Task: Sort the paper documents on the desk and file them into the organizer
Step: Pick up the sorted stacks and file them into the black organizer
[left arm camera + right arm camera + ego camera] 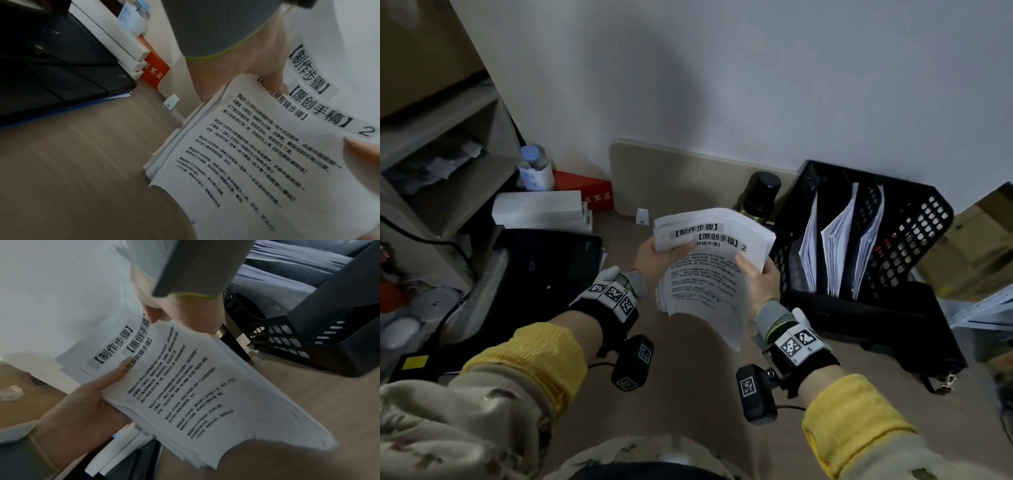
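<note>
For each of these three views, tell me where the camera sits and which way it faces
Head: worn on the head, faces down at both hands holding the paper stack beside the black organizer; sleeves show.
Left wrist: looks along the left hand at the printed pages.
Right wrist: looks along the right hand; the left hand shows too.
All three share the stack.

The head view looks down from above the desk; both wrist views sit close, facing the white printed paper stack point(709, 267), which all three share.

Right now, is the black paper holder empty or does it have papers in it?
Not empty. The black organizer already has white papers standing in its slots.
</note>
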Motion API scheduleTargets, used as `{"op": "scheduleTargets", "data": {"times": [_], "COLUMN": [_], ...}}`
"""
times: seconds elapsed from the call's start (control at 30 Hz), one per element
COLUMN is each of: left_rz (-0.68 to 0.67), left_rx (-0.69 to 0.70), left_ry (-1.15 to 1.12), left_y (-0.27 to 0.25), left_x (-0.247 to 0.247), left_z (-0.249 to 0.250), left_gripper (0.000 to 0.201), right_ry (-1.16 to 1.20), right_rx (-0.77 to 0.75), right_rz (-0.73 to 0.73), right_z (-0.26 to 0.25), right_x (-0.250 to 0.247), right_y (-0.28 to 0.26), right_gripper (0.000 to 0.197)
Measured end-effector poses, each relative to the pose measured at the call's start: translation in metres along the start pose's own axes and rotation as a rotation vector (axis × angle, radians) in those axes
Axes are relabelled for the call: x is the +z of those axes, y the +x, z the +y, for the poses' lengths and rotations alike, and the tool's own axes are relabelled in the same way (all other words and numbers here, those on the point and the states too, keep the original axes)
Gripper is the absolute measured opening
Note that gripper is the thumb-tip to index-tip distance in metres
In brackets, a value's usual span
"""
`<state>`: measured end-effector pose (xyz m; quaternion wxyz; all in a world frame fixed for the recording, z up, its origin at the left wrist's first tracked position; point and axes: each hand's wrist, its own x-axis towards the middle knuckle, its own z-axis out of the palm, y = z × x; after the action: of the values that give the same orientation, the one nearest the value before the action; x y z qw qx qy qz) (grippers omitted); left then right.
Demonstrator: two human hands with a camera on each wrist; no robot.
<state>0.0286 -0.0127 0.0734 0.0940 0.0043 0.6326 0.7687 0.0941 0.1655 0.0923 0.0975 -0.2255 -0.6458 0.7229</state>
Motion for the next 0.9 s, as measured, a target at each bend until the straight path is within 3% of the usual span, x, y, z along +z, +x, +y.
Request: {"op": "scheduleTargets", "data": {"times": [0.23,0.37,0.57,0.8,0.9], "left_rz": [-0.091,-0.099,-0.137,-0.254,-0.274], "left_rx": [-0.140,-0.185,-0.188,-0.211,-0.219], "left_ry": [0.138,0.186,0.269,0.345,0.351], "left_y": [-0.005,0.000,0.009,0.015,0.019], "left_x": [-0.003,-0.006,-0.010,-0.017,-0.018], "left_z": [-0.028,-0.037,-0.046,-0.058,-0.062], "left_gripper": [0.032,0.043,0.045,0.038,0.039], "right_ry": [-0.129,-0.153,-0.179,-0.141,-0.135], "right_rx": [0.188,0.229,0.241,0.271,0.261], "right_rz": [-0.050,-0.072,-0.122,-0.114,-0.105], "right_z": [0.033,0.037,0.044,0.059,0.064], "right_x": [-0.019,-0.024,-0.026,-0.026,-0.024], "right_y": [0.002,0.004,0.011,0.023,0.026], "right_gripper": [0.024,0.019,0.013,0.020,0.032]}}
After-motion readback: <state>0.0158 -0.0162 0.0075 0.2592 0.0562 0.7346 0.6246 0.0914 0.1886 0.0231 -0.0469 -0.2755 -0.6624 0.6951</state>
